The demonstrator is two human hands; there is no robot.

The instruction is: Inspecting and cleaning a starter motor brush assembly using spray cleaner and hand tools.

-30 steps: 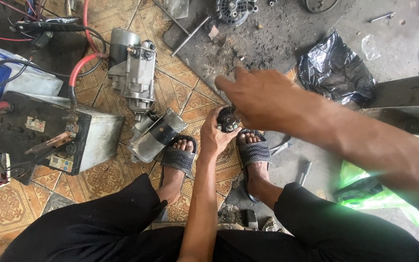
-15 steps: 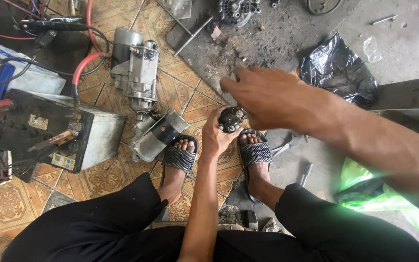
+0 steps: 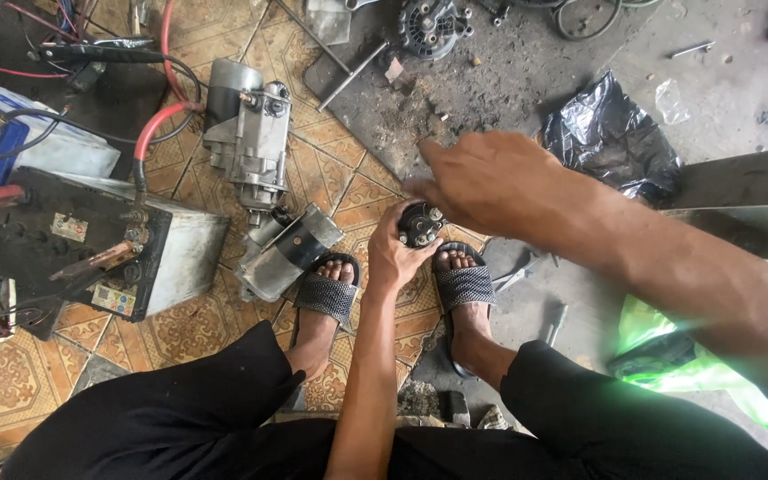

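Observation:
My left hand [image 3: 395, 251] grips a small black round motor part [image 3: 420, 224] and holds it up above my feet in black sandals. My right hand [image 3: 482, 182] hovers right over that part, fingers curled and spread, its fingertips at the part's top edge; whether it holds anything small is hidden. On the patterned tile floor to the left lie a silver starter motor [image 3: 246, 133] and a second, smaller motor housing [image 3: 282, 251].
A black car battery [image 3: 91, 253] with clamps and a red cable [image 3: 148, 133] stands at the left. A crumpled black plastic bag [image 3: 611, 133] lies at upper right, a green bag [image 3: 668, 360] at lower right. Metal rods and a round finned part [image 3: 433, 25] lie at the top.
My right hand has stayed over the black part, shifting slightly. My left hand still holds the part in the same place.

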